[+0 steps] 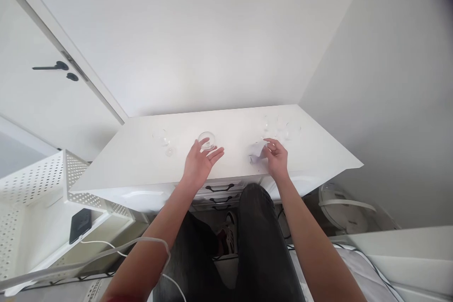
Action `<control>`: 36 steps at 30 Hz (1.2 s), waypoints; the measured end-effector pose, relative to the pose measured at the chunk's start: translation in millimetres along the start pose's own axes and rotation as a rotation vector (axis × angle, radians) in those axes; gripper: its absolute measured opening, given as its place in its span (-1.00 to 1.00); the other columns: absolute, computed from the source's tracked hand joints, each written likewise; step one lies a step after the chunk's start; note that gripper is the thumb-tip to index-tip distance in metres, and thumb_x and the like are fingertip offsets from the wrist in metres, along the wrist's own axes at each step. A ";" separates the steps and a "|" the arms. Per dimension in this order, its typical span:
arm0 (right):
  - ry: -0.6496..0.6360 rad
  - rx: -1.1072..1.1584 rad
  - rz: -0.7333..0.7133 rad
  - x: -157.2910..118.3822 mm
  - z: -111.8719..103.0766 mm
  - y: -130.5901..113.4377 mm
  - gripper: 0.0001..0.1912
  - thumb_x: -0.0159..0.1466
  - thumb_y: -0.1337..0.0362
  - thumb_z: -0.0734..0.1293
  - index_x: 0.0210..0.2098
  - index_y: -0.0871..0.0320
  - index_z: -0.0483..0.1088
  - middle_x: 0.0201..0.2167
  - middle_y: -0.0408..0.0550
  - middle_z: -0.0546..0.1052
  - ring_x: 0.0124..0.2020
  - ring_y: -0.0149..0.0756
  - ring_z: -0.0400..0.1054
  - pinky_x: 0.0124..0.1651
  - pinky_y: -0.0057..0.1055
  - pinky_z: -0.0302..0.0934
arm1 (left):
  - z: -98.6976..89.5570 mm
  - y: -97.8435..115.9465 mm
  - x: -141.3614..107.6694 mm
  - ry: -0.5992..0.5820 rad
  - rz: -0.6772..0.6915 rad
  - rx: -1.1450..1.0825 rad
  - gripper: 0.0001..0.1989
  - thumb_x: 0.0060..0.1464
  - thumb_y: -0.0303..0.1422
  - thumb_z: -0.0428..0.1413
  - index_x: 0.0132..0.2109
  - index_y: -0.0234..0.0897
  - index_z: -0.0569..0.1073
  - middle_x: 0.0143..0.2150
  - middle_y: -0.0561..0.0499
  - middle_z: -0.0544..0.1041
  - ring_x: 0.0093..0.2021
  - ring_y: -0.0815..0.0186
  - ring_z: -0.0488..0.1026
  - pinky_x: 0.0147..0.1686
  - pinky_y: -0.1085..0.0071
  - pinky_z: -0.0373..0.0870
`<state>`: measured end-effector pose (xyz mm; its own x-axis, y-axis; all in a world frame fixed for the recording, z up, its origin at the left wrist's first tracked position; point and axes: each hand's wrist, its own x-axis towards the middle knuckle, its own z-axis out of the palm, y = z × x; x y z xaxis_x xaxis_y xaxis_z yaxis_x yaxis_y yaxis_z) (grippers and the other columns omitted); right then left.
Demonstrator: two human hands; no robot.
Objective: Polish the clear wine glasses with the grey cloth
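Observation:
On the white cabinet top, a clear round glass piece [207,140] is at the fingers of my left hand [198,161], whose fingers are spread; whether they touch it is unclear. My right hand [277,156] pinches a thin, see-through, greyish-purple piece of wrap [257,153] that hangs to its left. Beyond the right hand stand clear glass items, one [271,123] near the back and another [292,130] further right. At the left of the top lies another clear glass item [161,137], with a small clear piece [170,151] close by.
The white cabinet top [120,160] has a front edge above drawers with dark handles [220,188]. At the left, a perforated white shelf [38,174] holds a phone [80,224]. A white cable [116,247] crosses my left forearm. A wall rises behind the cabinet.

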<state>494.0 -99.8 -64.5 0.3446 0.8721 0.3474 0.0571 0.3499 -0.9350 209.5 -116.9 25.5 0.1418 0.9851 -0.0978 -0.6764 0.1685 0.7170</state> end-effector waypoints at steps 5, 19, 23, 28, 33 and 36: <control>-0.090 -0.064 0.022 2.8 3.2 -2.0 -0.65 0.31 -0.10 0.39 -0.20 0.04 0.35 -0.32 -0.10 0.52 -0.27 -0.20 0.44 -0.16 -0.24 0.37 | 24.5 -22.7 101.4 -0.271 0.070 0.090 -0.52 0.16 -0.11 0.34 0.11 -0.18 0.40 -0.07 -0.11 0.56 -0.05 0.06 0.66 0.22 -0.07 0.44; -0.101 0.121 0.173 67.4 72.0 9.0 -0.69 0.20 0.07 0.44 -0.35 0.06 0.25 -0.38 -0.20 0.35 -0.34 -0.32 0.23 -0.27 -0.38 0.17 | -28.5 -22.2 196.2 -0.172 0.264 0.263 -0.56 0.11 -0.32 0.32 0.13 -0.09 0.48 -0.04 -0.03 0.44 -0.21 0.28 0.61 -0.03 0.18 0.59; -0.159 0.043 0.058 111.1 131.3 11.9 -0.78 0.19 0.12 0.38 -0.38 0.06 0.27 -0.34 -0.17 0.36 -0.27 -0.28 0.22 -0.17 -0.34 0.17 | -25.0 -23.7 196.4 -0.044 0.347 0.289 -0.54 0.09 -0.40 0.33 0.14 -0.07 0.50 0.04 -0.07 0.41 -0.14 0.29 0.59 -0.09 0.31 0.57; -0.333 0.148 0.048 125.4 159.9 26.7 -0.76 0.18 0.07 0.39 -0.32 0.05 0.30 -0.27 -0.14 0.43 -0.25 -0.27 0.26 -0.17 -0.34 0.20 | -26.6 -27.8 199.8 -0.031 0.400 0.355 -0.54 0.12 -0.38 0.33 0.16 -0.03 0.50 0.21 -0.11 0.43 0.02 0.23 0.51 -0.15 0.41 0.51; -0.573 0.246 0.064 114.2 154.3 33.0 -0.47 0.11 0.27 0.41 0.04 -0.05 0.23 -0.02 -0.13 0.55 -0.23 -0.26 0.33 -0.16 -0.32 0.24 | -30.7 -32.7 203.3 -0.128 0.383 0.386 -0.57 0.18 -0.31 0.31 0.18 -0.03 0.48 0.16 -0.10 0.45 0.00 0.20 0.50 -0.13 0.36 0.51; -0.616 0.255 0.101 109.7 153.6 30.5 -0.11 0.09 0.31 0.43 0.34 -0.12 0.04 0.03 -0.09 0.55 -0.20 -0.24 0.37 -0.11 -0.29 0.30 | -29.7 -33.0 199.8 -0.217 0.349 0.412 -0.60 0.21 -0.25 0.28 0.17 -0.06 0.48 0.11 -0.10 0.46 -0.03 0.21 0.49 -0.12 0.35 0.50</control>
<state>389.6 59.1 -44.0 -0.2653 0.9139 0.3072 -0.1967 0.2607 -0.9452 238.7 75.4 -38.2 0.1352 0.9427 0.3052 -0.3792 -0.2353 0.8949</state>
